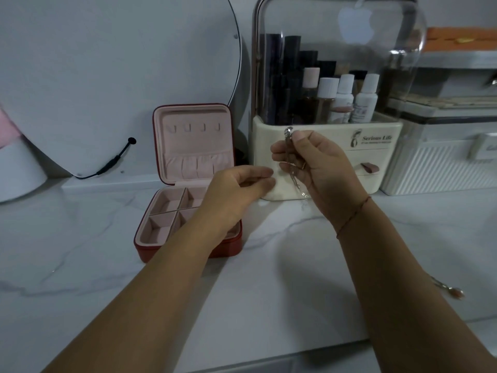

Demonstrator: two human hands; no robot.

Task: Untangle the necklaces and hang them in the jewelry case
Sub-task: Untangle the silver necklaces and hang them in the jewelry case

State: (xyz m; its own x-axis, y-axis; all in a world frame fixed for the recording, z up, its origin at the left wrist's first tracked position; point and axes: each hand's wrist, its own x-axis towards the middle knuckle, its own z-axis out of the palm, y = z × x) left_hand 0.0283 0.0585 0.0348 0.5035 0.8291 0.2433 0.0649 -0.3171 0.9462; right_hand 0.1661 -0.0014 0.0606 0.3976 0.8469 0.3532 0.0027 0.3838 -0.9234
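**Figure.** Untangling step, read from the viewer outward; positions are given relative to the jewelry case.

On the white marble counter (269, 292), well to the right of the case and nearest the viewer, lies one thin chain necklace with a reddish pendant (446, 289), not held.

Farther in, the left hand (236, 189) hovers over the right side of the case's tray. Its fingers are loosely curled and their tips are just beside the hanging chain. Whether they pinch a fine strand cannot be told.

The right hand (320, 162), raised to the right of the case, pinches the upper end of a silver link chain (291, 162) between thumb and fingers. The rest of the chain dangles down in front of the palm.

The open red square jewelry case with pink lining (145, 250) stands with its lid upright, and nothing hangs in it yet.

Behind and to the right of the case stands a cream cosmetics organiser with a clear domed cover (376, 157).

*Technique.* The chain is best kept hanging so that its weight straightens the links. Loops should probably be teased apart with the left fingertips, since pulling risks tightening knots. The clasp end should stay uppermost, ready for a hook.

*Counts.*
- Necklaces seen: two. Whether the held chain is one strand or several cannot be told.
- Lid hooks (187, 127): four.
- Tray compartments (158, 230): four visible, partly hidden by the arm.
- Capped bottles (345, 95) in the organiser: four, one pink-capped and three white-capped.
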